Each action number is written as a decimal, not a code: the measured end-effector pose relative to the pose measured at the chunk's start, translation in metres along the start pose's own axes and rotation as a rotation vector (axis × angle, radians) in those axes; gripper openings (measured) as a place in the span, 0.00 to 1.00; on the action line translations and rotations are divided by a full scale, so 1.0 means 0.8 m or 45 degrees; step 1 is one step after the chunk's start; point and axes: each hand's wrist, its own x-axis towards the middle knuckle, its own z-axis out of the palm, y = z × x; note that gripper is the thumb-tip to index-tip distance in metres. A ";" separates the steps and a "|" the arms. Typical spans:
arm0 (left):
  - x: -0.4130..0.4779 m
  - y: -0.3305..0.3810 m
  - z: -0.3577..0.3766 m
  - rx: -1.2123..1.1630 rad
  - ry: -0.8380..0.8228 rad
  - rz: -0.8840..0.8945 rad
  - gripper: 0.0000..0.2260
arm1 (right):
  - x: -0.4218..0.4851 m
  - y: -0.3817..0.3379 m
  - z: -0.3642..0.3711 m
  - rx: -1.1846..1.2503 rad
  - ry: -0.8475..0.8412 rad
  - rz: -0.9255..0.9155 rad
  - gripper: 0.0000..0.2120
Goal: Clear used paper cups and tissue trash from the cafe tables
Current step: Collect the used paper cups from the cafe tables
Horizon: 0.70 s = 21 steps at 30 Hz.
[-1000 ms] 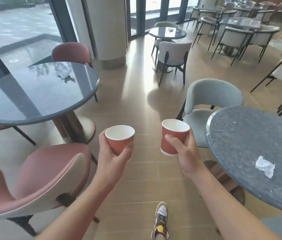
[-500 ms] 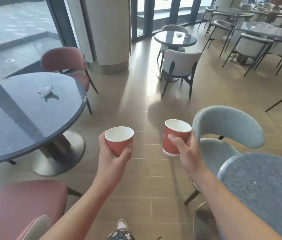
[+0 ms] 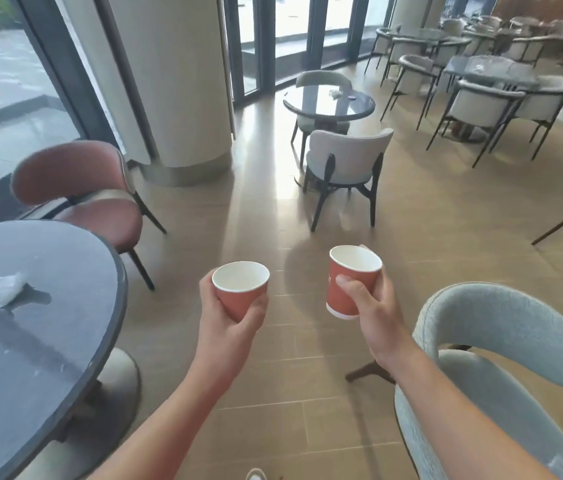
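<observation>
1. Left hand (image 3: 235, 323) is curled round a terracotta-red paper cup with a white inside (image 3: 240, 289). It grips from below and the side; the mouth tips toward the camera and nothing shows inside.
2. Right hand (image 3: 373, 313) is clamped on a second red paper cup with a white band at its base (image 3: 351, 282), thumb across the near wall and fingers behind. This cup leans slightly.
3. The cups are apart, both in the air over the tan tiled floor (image 3: 273, 220).
4. A crumpled white tissue (image 3: 1, 289) lies on the dark round stone-topped table (image 3: 48, 358) at left, inboard of the rim and well apart from the left hand.
5. That table's curved edge runs near the left forearm. A pink upholstered chair (image 3: 76, 188) sits at its far side.
6. The curved back of a grey-blue fuzzy chair (image 3: 501, 341) lies just beside the right forearm.
7. Between table edge and chair an open strip of floor leads ahead, past a beige round column (image 3: 176, 81), to a pale chair (image 3: 346, 161) at a small glossy round table (image 3: 328, 105). A small white wad (image 3: 336, 94) lies on that table, too small to identify.
</observation>
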 end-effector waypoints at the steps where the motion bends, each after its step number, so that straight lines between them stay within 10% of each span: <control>1: 0.029 0.000 0.007 0.001 -0.012 0.002 0.25 | 0.026 0.000 0.002 -0.005 0.007 0.003 0.38; 21: 0.550 -0.055 0.372 -0.024 -0.189 -0.033 0.25 | 0.602 0.009 -0.171 -0.002 0.216 0.002 0.36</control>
